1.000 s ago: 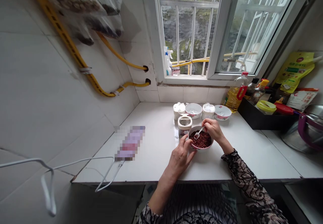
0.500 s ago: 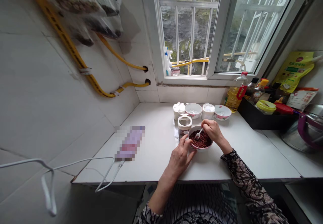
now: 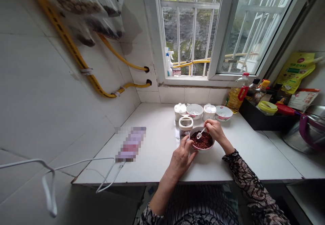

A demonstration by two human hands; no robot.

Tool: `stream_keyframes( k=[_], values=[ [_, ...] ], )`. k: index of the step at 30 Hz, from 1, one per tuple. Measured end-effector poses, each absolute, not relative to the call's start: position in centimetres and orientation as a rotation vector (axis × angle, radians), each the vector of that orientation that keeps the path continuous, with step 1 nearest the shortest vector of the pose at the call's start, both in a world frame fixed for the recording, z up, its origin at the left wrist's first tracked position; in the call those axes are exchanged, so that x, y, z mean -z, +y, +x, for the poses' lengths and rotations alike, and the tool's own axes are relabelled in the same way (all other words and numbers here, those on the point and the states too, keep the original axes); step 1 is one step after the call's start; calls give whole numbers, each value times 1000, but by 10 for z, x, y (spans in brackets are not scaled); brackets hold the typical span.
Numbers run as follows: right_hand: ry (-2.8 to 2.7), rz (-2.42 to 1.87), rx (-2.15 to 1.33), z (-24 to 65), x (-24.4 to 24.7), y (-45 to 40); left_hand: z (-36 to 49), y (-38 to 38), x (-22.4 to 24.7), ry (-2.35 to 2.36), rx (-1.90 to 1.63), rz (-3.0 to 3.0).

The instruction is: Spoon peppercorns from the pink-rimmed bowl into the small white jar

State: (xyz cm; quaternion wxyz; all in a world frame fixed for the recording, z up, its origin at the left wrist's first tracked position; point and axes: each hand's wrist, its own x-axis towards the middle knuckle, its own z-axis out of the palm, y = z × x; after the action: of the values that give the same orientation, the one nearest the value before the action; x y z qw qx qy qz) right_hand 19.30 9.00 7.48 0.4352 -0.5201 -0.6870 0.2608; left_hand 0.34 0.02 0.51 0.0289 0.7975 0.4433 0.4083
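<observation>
A white bowl (image 3: 208,148) with a pink rim stands on the counter, filled with small dark red beans or grains (image 3: 203,141). My left hand (image 3: 181,154) grips the bowl's left side, thumb at the front and fingers at the rim. My right hand (image 3: 214,130) pinches the handle of a small white spoon (image 3: 199,135), its head just over the bowl's contents. Right behind the bowl is a white-lidded jar (image 3: 186,125) with a see-through top. Two more white lidded jars, one on the left (image 3: 180,112) and one on the right (image 3: 209,111), stand farther back.
Two bowls, one in the middle (image 3: 194,111) and one at right (image 3: 223,113), sit at the back. An oil bottle (image 3: 237,94), a black condiment box (image 3: 259,118) and a steel pot (image 3: 306,133) line the right. A phone-like blurred item (image 3: 131,144) on a wire holder (image 3: 113,177) is left.
The small spoon in my right hand has lifted and turned slightly above the beans. My left hand and the bowl have stayed in place.
</observation>
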Motion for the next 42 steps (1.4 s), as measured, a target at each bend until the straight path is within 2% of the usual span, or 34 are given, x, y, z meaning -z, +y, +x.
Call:
stream_keyframes(
  k=[9,15,22,29,35,42],
  values=[
    [-1553,-1173,-889,191,-77,93,3,2,-2,1373,-1229,2449],
    [-1468,-1075,-929,186,-81,96,4,1,-3,1375,-1251,2449],
    [-1543,-1022,-717,176,-82,95,3,1,-3,1374,-1257,2461],
    [-1991,-909,-166,167,-83,82,3,1,-2,1388,-1261,2457],
    [-1852,-1009,-137,191,-86,83,3,1,-3,1382,-1262,2464],
    [-2100,-1123,-302,184,-76,83,4,0,-4,1402,-1259,2470]
  ],
)
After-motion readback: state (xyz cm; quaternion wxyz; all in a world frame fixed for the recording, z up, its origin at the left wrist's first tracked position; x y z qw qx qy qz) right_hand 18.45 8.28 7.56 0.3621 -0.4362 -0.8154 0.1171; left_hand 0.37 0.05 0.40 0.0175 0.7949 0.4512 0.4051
